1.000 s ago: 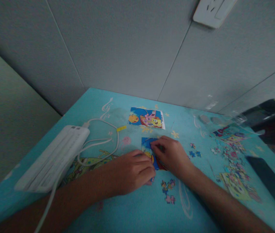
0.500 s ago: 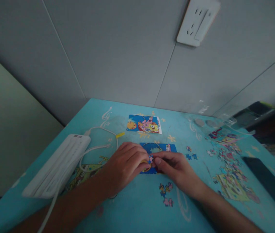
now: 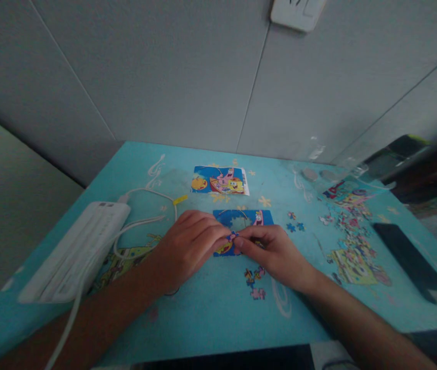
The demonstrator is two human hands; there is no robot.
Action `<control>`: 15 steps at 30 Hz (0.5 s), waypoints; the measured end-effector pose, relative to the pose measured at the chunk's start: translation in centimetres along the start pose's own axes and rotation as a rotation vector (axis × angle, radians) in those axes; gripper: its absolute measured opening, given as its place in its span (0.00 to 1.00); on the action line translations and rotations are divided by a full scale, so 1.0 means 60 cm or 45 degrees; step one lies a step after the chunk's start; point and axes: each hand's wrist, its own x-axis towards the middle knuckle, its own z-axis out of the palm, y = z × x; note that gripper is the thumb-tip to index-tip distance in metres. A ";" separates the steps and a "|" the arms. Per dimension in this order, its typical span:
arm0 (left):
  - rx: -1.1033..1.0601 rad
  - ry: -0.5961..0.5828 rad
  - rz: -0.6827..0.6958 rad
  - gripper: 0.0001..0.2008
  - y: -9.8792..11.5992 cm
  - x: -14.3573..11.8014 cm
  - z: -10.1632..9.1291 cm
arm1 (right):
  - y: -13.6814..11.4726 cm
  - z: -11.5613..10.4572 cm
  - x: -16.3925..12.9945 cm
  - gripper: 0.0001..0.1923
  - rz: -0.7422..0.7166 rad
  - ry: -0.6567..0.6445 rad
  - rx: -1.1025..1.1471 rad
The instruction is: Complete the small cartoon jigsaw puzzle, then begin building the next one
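Over a partly joined blue jigsaw puzzle (image 3: 266, 217), the fingertips of both my hands meet at a small blue and pink jigsaw piece (image 3: 232, 236). My left hand (image 3: 193, 246) is closed, pinching the piece's left side. The thumb and forefinger of my right hand (image 3: 274, 254) grip it from the right. Turquoise tabletop shows through a gap in the puzzle, and my fingers cover part of its lower half. Behind lies a cartoon picture card (image 3: 220, 181) with a similar scene. A few joined pieces (image 3: 257, 293) lie near my right wrist, and blue loose pieces (image 3: 291, 226) sit farther right.
A white power strip (image 3: 77, 249) with a looping white cable (image 3: 147, 190) takes up the left side. Another puzzle section (image 3: 126, 259) is partly under my left arm. At right are a heap of pieces (image 3: 351, 226), a yellow puzzle section (image 3: 357, 266) and a black phone (image 3: 414, 262).
The whole view has shifted, so the table sits higher and its front edge now shows. Both hands stay together over the puzzle with the piece between their fingertips.
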 end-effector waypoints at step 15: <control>-0.029 0.009 0.049 0.14 -0.001 -0.002 0.000 | 0.003 -0.038 -0.032 0.10 -0.136 -0.011 -0.361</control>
